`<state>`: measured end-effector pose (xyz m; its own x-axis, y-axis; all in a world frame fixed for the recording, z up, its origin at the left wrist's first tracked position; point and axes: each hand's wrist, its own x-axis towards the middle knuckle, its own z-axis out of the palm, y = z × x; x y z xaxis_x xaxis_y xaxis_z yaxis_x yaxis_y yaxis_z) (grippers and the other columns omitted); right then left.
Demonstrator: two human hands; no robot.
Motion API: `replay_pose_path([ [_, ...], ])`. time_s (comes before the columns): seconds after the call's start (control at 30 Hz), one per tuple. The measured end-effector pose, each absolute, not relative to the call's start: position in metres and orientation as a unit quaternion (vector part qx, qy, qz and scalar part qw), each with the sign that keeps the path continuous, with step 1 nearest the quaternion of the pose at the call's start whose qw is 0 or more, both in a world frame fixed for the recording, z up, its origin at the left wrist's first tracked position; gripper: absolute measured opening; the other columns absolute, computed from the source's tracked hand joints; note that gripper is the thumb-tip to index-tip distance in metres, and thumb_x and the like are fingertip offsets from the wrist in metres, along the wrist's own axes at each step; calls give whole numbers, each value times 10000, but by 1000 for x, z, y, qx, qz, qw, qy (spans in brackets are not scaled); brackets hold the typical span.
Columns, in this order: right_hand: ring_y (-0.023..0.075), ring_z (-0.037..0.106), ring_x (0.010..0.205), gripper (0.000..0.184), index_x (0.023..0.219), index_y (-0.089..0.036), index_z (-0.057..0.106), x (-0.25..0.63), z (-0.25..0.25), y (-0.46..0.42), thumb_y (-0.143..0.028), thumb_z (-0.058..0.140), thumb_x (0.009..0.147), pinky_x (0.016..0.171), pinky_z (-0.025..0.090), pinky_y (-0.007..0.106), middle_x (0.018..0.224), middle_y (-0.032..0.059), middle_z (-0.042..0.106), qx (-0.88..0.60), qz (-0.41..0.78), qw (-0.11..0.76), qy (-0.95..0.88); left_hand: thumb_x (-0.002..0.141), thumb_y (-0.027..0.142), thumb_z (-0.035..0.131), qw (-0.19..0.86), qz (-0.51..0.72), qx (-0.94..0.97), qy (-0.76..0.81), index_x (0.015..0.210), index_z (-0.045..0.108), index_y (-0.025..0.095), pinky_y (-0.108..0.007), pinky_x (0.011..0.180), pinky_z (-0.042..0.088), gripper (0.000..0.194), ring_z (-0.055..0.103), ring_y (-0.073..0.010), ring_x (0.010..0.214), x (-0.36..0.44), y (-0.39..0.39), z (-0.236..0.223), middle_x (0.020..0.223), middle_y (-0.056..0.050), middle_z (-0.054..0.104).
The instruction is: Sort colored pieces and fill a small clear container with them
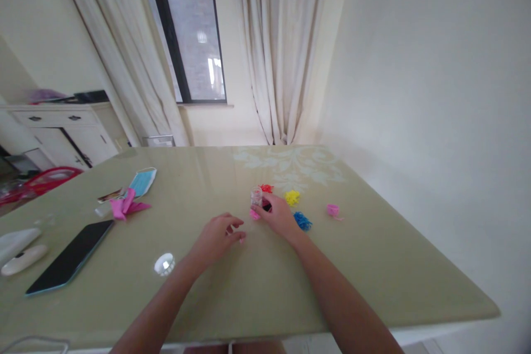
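Observation:
My right hand [277, 214] is closed around a small clear jar [256, 196] standing upright near the table's middle. The jar seems to have small bits inside, too small to make out. My left hand [218, 237] hovers just left of it, thumb and fingers apart. A tiny pink speck [243, 240] shows at the thumb tip; I cannot tell if it is touched. Around my right hand lie small bunches of thin strands: a red bunch [266, 188], a yellow bunch [292, 197], a blue bunch [302, 221] and a pink bunch [254, 214], partly hidden.
Another pink bunch [333, 210] lies farther right. A round, shiny, clear lid-like piece [165, 264] sits by my left forearm. On the left are a dark tablet or phone [71, 256], pink ribbon-like fabric [125, 206], a blue face mask [143, 182] and a white case [24, 260].

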<state>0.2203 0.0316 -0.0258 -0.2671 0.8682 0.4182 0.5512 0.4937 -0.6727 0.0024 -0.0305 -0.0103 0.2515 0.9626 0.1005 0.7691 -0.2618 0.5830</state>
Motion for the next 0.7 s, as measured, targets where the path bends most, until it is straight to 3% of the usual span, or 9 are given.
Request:
replay_pose_path([
  [0.17, 168, 593, 706, 213, 897, -189, 702, 223, -29, 34, -397, 737, 918, 665, 402, 271, 790, 17, 699, -451, 209, 397, -771, 891, 256, 641, 216, 201, 769, 567, 901, 827, 193, -314, 788, 510, 196, 715, -221, 838, 12, -40, -26, 943, -86, 772],
  [0.47, 176, 578, 704, 255, 897, -191, 705, 223, -26, 32, -445, 716, 923, 649, 398, 272, 778, 24, 686, -444, 224, 400, -770, 904, 300, 591, 204, 240, 744, 589, 1016, 840, 200, -367, 883, 530, 291, 756, -275, 973, 3, -10, -7, 1043, -94, 834],
  [0.57, 169, 564, 693, 230, 896, -189, 699, 222, -27, 32, -416, 726, 917, 648, 387, 273, 773, 17, 675, -445, 218, 403, -770, 872, 234, 579, 204, 258, 732, 597, 1028, 826, 181, -361, 867, 543, 296, 765, -262, 939, 0, -2, 2, 1018, -102, 836],
  [0.7, 161, 553, 697, 206, 873, -186, 676, 220, -28, 33, -379, 739, 909, 659, 373, 272, 764, 1, 653, -447, 209, 406, -769, 822, 238, 635, 213, 314, 708, 595, 904, 797, 180, -329, 794, 559, 191, 762, -232, 818, -2, 2, 23, 879, -82, 829],
])
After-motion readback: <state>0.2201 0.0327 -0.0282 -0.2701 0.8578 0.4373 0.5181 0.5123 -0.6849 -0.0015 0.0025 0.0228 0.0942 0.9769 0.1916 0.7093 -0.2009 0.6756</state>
